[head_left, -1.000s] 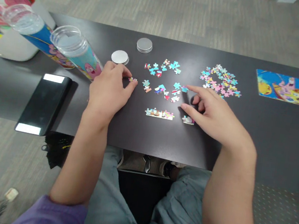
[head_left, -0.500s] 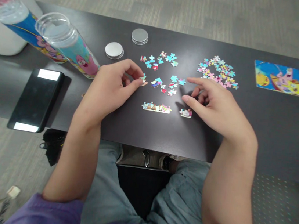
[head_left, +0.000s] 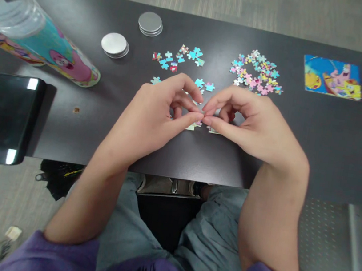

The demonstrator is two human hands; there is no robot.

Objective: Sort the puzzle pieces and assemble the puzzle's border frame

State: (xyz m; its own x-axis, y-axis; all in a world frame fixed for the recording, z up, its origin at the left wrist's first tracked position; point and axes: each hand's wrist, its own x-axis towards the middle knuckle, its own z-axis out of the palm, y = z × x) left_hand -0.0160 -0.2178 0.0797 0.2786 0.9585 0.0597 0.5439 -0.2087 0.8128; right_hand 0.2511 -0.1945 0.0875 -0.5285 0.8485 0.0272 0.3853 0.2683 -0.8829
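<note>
My left hand [head_left: 162,110] and my right hand [head_left: 247,120] meet over the table with thumbs and fingertips pinched together. Whatever lies between the tips is hidden. Just beneath them, part of a joined puzzle strip [head_left: 190,128] shows under my left thumb, and a short joined section [head_left: 213,131] pokes out below my right thumb. Loose blue puzzle pieces [head_left: 210,86] lie beyond my fingertips, and a teal piece [head_left: 156,80] sits behind my left knuckles. Farther back is a loose group of several pieces [head_left: 164,63].
A bigger pile of pieces [head_left: 262,82] lies behind my right hand. At far right is a cartoon picture card [head_left: 333,78]. Silver lids [head_left: 113,44] stand back left, beside clear-ended cartoon tubes [head_left: 67,59]. A black device [head_left: 6,117] overlaps the table's front edge.
My left hand has moved right from beside a loose piece, and its fingertips now meet those of my right hand above the strip. The right hand's fingers have closed. The view has shifted.
</note>
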